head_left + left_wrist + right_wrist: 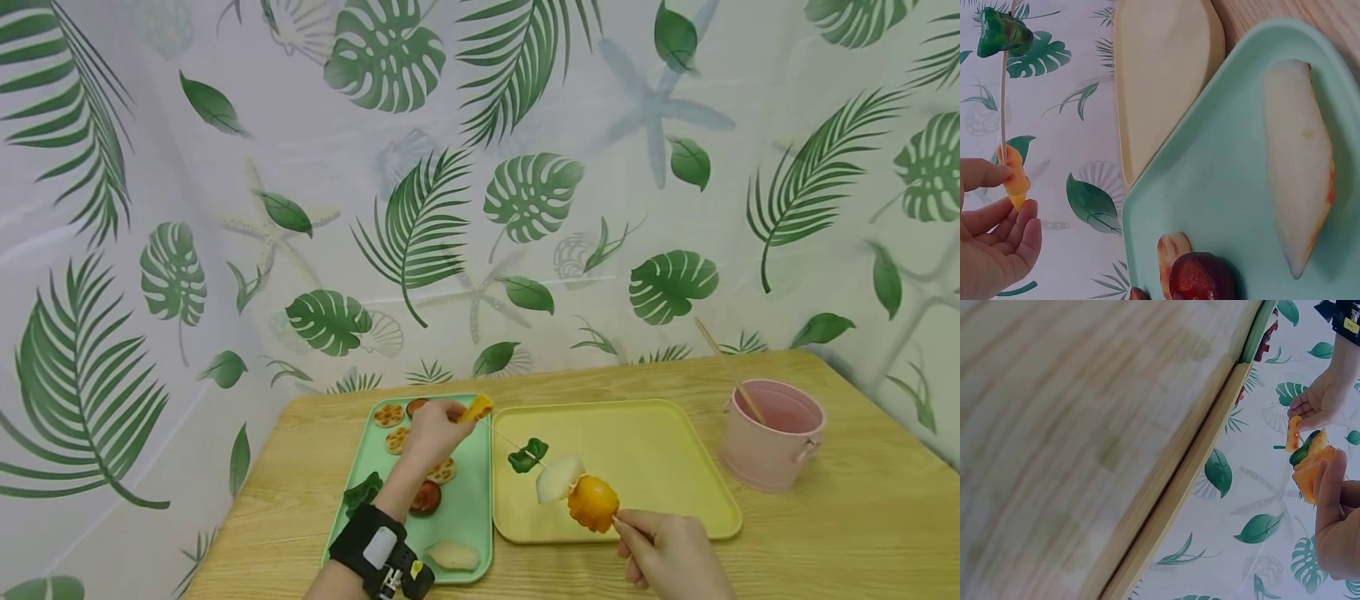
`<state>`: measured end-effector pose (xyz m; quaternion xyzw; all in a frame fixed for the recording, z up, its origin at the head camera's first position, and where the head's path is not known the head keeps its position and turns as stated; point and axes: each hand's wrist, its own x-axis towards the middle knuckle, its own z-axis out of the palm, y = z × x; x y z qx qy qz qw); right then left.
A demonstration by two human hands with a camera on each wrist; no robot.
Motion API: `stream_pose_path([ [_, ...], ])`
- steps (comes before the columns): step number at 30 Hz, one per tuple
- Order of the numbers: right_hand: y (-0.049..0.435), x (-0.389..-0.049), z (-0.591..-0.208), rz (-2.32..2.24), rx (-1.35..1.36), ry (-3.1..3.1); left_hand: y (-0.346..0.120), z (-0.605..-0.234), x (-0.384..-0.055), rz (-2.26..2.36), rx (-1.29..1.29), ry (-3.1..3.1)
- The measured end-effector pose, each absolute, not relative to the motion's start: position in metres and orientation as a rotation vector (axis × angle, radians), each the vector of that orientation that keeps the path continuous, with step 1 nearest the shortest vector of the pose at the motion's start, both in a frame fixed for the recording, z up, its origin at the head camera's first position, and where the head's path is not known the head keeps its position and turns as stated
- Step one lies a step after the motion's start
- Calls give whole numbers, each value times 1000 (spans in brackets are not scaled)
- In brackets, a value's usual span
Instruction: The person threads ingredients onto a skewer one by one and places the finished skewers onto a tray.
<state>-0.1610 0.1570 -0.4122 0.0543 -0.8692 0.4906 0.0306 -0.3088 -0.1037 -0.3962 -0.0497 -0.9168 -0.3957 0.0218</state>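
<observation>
My right hand point(671, 550) pinches the lower end of a wooden skewer point(505, 436) in front of the yellow tray. Along the skewer sit a browned orange-yellow piece point(593, 503) close to my fingers, a pale white slice point(559, 479) and a dark green leafy piece point(528, 456). At the far tip, my left hand point(997, 240) pinches a small orange-yellow food piece point(1015, 177) between thumb and fingers. The left wrist view shows the skewer meeting that piece. Below my left arm lies the green tray point(468, 467), holding more pieces.
On the green tray are several lattice slices point(388, 415), a dark red round piece point(426, 498), a green leafy piece point(363, 493) and a pale wedge point(1297, 169). The yellow tray point(645, 433) adjoins it. A pink bucket point(772, 442) with a stick point(727, 367) stands right.
</observation>
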Motion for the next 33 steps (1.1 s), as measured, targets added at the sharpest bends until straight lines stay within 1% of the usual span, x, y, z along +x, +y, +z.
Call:
stream_pose_path([
  [8,158,-163,-413,1487,127,-2687,-101,-396,-307,-1232,-160,-2811],
  [27,149,-163,-407,1103,297,-2679,-94,-400,-304,-1104,-242,-2787],
  [33,149,-163,-405,1035,370,-2677,-92,-402,-301,-1057,-332,-2806],
])
